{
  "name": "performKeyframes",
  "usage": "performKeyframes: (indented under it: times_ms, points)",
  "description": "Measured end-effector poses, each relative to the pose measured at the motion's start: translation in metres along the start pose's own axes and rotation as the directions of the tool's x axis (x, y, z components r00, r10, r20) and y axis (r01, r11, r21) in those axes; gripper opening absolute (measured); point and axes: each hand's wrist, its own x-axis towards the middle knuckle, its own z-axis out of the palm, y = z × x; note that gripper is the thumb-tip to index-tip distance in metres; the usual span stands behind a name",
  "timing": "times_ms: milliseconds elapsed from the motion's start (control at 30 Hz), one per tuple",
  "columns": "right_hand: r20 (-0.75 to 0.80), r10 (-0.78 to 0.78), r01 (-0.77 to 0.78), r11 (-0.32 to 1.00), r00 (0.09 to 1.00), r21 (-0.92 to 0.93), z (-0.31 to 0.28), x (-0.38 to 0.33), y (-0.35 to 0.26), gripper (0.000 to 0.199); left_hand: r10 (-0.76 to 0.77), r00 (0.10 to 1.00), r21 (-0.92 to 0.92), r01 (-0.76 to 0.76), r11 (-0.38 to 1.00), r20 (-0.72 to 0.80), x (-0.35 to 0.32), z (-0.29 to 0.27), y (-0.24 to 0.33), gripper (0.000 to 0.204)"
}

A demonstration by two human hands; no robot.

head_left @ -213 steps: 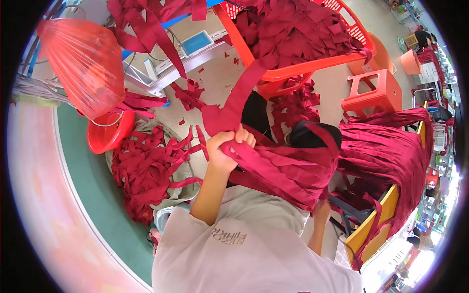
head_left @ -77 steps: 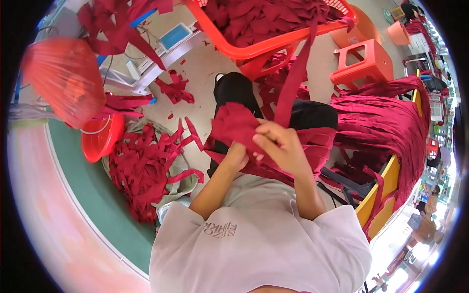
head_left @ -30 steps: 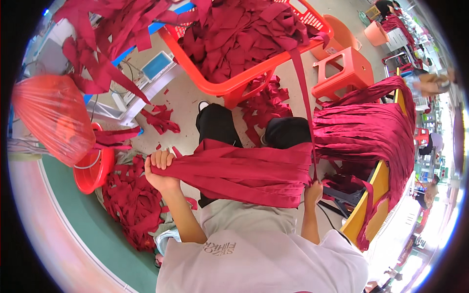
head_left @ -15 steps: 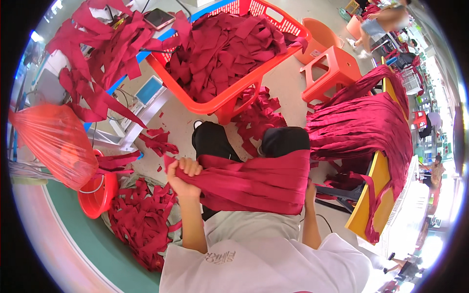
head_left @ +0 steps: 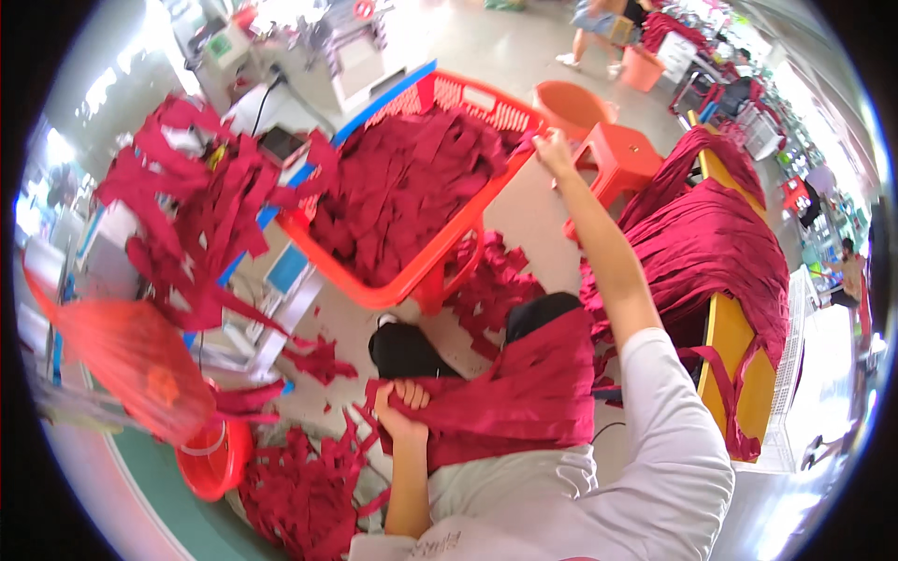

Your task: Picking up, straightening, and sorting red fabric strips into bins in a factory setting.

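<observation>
Right hand (head_left: 552,150) has left the lap since half a sec ago & is now stretched out to the far corner of the orange basket (head_left: 440,271), fingers narrow, touching the rim or the cloth there; can't tell if it grips anything. Left hand (head_left: 404,411) stays low nr the knee, fingers closed tight round one end of the folded bundle of red strips (head_left: 524,393), which lies across the lap. Below & left of that hand, a loose heap of red scraps (head_left: 299,486) on the floor, w/ a small red bucket (head_left: 210,458) just beside it & a red mesh bag (head_left: 131,355) above the bucket. Further out, the basket is full of red cloth (head_left: 402,187); more strips hang over a machine table (head_left: 201,196) to its left. To the right, a big pile of red strips (head_left: 711,243) drapes over a yellow stand (head_left: 725,346). Beyond the basket, an orange stool (head_left: 622,154), then a person's legs (head_left: 589,37) in the far aisle.
</observation>
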Motion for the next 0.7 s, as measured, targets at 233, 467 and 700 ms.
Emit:
performKeyframes:
  times_ms: [233,467,700]
  points:
    - [0.002,0.139,-0.135,0.968,0.99,-0.209,0.052,0.015,-0.025,0.083,0.07,0.988,0.004,-0.07,0.998,-0.139,-0.013,-0.005,0.011,0.025]
    - [0.081,0.15,-0.118,0.944,0.985,-0.31,0.031,0.022,-0.027,0.043,0.075,0.988,-0.019,-0.078,0.997,-0.138,-0.011,-0.003,0.017,0.025]
    - [0.239,-0.077,0.169,0.904,0.968,-0.393,-0.023,0.02,-0.055,0.02,0.027,0.994,-0.011,-0.028,1.0,-0.11,-0.006,-0.003,0.007,0.025]
